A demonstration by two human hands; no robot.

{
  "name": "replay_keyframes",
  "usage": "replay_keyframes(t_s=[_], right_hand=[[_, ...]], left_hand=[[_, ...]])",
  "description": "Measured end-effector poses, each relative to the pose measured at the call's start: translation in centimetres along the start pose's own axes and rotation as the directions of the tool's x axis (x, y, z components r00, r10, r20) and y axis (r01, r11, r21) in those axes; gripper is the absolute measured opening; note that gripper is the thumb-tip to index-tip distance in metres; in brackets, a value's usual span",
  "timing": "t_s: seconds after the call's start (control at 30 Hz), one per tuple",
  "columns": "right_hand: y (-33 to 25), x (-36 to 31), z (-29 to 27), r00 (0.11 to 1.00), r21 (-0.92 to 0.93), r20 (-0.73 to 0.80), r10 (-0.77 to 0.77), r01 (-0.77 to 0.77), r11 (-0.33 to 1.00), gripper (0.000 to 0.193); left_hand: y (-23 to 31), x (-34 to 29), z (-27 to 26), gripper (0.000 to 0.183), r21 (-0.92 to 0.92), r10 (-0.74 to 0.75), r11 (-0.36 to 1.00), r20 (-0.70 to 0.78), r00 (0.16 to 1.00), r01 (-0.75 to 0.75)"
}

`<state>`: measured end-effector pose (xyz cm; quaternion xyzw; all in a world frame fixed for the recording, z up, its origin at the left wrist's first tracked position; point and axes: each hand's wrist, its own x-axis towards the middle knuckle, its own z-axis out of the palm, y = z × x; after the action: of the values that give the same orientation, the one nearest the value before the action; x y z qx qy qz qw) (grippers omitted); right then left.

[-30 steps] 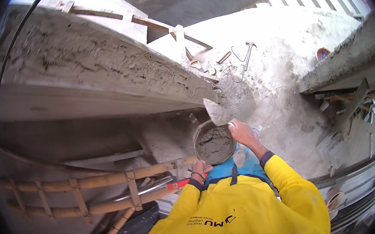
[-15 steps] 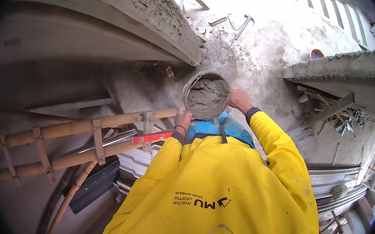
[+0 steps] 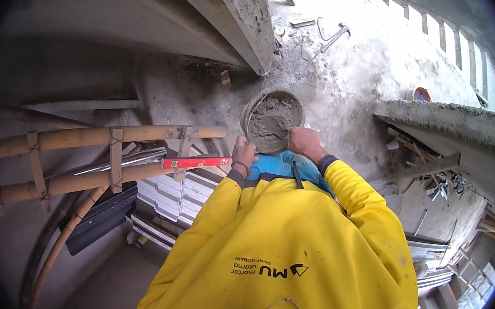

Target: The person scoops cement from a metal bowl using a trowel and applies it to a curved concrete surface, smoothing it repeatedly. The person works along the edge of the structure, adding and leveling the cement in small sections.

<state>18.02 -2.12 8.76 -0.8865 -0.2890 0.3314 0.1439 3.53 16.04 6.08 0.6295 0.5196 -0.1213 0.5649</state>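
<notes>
Mortar bucket [image 3: 244, 117]: sat at mid-view, mouth up; wall was smeared grey.
Wet mortar [image 3: 272, 116]: filled the bucket, lumpy on top.
Left hand [image 3: 243, 153]: grasped the bucket at its near-left side, bracelet on the wrist.
Right hand [image 3: 306, 143]: was at the bucket's near-right rim, fingers curled; could not tell what, if anything, they grasped, inside of the fist hidden.
Clothing: yellow top [image 3: 288, 230] and blue trousers [image 3: 279, 165] were on the bucket's near side, trousers just beside it.
Red spirit level [image 3: 196, 162]: lay left of the bucket and a bit nearer the wearer, end close to the left hand.
Bamboo ladder [image 3: 81, 143]: ran left from near the bucket, rungs tied on.
Pale panels [image 3: 163, 194]: stacked nearer and left of the bucket.
Brick piece [image 3: 225, 78]: was left of the bucket and slightly beyond.
Concrete beam [image 3: 246, 17]: stood beyond and left of the bucket, end near it.
Hammer-like tool [image 3: 336, 38]: lay well beyond the bucket, slightly right.
Round bowl [image 3: 421, 94]: sat far right of the bucket, blue item inside.
Scrap pile [image 3: 431, 166]: was well right of the bucket.
</notes>
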Motion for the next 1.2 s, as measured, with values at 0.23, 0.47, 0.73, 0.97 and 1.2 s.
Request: replay_keyframes(t_s=[0.23, 0.47, 0.73, 0.97, 1.2], right_hand=[[4.7, 0.2, -1.7, 0.977, -0.033, 0.056, 0.206, -0.204, 0.978, 0.028], [3.8, 1.6, 2.2, 0.967, 0.544, 0.239, 0.091, -0.211, 0.812, 0.03], [4.2, -2.8, -1.3, 0.941, 0.67, 0.335, -0.037, -0.21, 0.712, 0.035], [8.5, -1.1, 4.9, 0.983, 0.381, -0.035, -0.178, 0.177, 0.907, 0.045], [6.0, -3.8, 0.5, 0.998, 0.267, -0.044, -0.047, 0.057, 0.962, 0.045]], left_hand=[[0.0, -1.1, 0.2, 0.027, 0.046, -0.006, 0.999, -0.039, 0.999, 0.008], [0.1, -0.9, -0.2, 0.029, 0.058, 0.055, 0.997, -0.001, 0.999, -0.054], [1.8, -1.5, -0.6, 0.023, -0.066, -0.011, 0.998, -0.009, 1.0, 0.011], [2.7, -1.8, -0.4, 0.02, -0.178, -0.018, 0.984, 0.044, 0.999, 0.026], [1.1, -0.1, -1.3, 0.024, -0.248, -0.078, 0.965, 0.031, 0.996, 0.084]])
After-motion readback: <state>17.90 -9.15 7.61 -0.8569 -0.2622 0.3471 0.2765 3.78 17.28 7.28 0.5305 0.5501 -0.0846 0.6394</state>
